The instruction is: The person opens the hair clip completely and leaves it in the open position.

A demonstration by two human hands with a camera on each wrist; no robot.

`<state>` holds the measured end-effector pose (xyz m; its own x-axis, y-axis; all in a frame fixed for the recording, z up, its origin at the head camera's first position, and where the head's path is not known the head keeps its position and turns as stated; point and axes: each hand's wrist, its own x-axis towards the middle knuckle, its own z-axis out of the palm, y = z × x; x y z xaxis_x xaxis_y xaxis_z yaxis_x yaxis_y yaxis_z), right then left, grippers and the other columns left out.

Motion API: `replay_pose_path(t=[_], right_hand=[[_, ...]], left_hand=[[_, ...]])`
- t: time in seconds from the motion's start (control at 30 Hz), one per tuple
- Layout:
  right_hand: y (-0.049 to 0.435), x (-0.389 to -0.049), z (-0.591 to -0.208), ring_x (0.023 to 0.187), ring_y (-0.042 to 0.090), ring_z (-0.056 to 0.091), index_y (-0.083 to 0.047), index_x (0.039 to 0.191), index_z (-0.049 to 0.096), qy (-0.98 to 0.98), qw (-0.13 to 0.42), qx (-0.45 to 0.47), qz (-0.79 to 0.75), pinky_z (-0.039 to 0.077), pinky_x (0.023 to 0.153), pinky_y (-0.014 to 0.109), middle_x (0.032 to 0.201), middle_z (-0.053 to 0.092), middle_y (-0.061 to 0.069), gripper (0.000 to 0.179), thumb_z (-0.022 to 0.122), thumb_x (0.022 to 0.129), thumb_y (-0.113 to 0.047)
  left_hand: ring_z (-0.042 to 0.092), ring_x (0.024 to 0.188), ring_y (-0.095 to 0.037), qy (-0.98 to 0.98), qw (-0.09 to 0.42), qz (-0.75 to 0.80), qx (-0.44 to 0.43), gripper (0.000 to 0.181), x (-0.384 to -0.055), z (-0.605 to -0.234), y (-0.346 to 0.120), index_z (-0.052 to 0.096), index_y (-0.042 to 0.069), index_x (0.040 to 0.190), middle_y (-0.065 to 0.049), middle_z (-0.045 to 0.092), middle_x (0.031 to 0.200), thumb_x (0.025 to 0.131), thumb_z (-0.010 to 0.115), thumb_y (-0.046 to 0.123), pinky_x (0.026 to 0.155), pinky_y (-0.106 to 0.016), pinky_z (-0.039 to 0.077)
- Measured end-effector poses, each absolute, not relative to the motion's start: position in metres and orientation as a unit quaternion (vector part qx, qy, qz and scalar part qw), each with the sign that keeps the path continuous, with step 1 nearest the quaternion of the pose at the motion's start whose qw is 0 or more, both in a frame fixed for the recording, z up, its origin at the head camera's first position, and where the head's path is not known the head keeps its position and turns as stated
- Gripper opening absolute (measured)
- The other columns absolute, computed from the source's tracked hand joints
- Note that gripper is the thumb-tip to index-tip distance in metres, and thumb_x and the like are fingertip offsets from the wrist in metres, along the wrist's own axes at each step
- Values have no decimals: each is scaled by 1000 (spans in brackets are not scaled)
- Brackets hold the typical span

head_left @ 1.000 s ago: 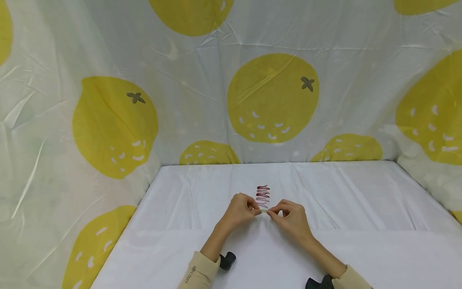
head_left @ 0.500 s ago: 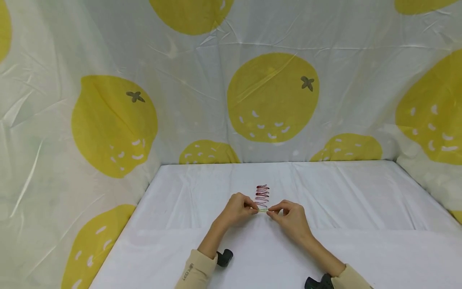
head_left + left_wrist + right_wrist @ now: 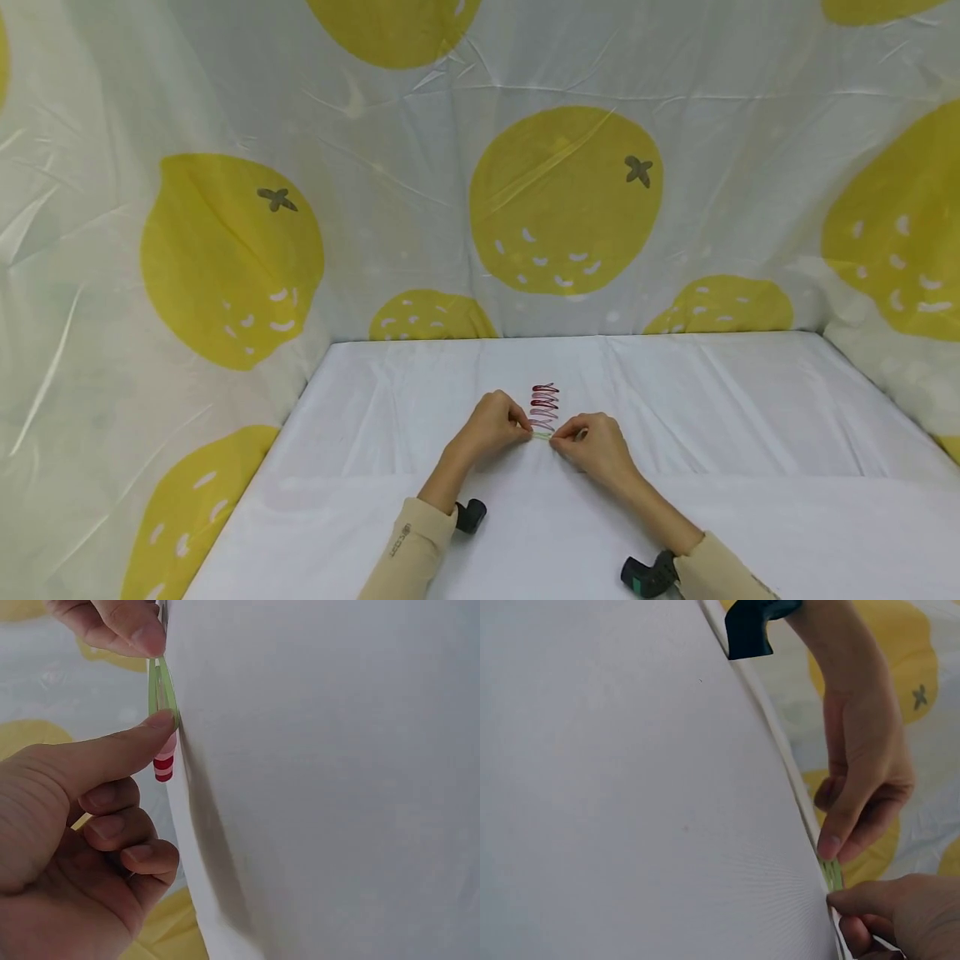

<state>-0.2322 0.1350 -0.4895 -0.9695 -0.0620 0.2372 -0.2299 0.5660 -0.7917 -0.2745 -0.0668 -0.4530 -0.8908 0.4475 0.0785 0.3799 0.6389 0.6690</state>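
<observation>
A light green hair clip [image 3: 542,436], a long narrow loop in the left wrist view [image 3: 153,690], lies crosswise between my two hands. The thumb and index finger of my left hand [image 3: 491,423] pinch one end. My right hand [image 3: 597,444] pinches the other end between thumb and fingertip. Just beyond it on the table, several red and pink hair clips [image 3: 545,398] lie in a column, one behind another. Fingertips cover both ends of the green clip.
A white cloth covers the table [image 3: 750,417]. A curtain [image 3: 420,200] with yellow lemon prints hangs behind and at the sides. Black wrist cameras [image 3: 649,575] stick out by both beige sleeves [image 3: 411,542].
Both hands have shifted slightly left with the green clip. More of the clip shows between the fingertips than a second ago. The red and pink column stays in place.
</observation>
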Motion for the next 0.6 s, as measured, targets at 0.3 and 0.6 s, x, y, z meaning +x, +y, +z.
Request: replay_pose_path(t=[0.3,0.6], right_hand=[[133,-234,-488,58,3,53,-11,76,79,-884,99,78,450,42,56,21,67,71,-2,9,86,80,-7],[156,-229,-474,61,8,54,-13,81,81,-891,73,69,442,43,55,22,69,73,-4,8,85,84,-19]], left_hand=[[44,61,-6,918,41,334,211,7,-279,-451,-73,81,6,75,3,64,62,79,86,3,56,-19,34],[45,60,-5,917,17,338,213,11,-271,-440,-110,82,8,82,5,61,65,86,84,18,56,-19,36]])
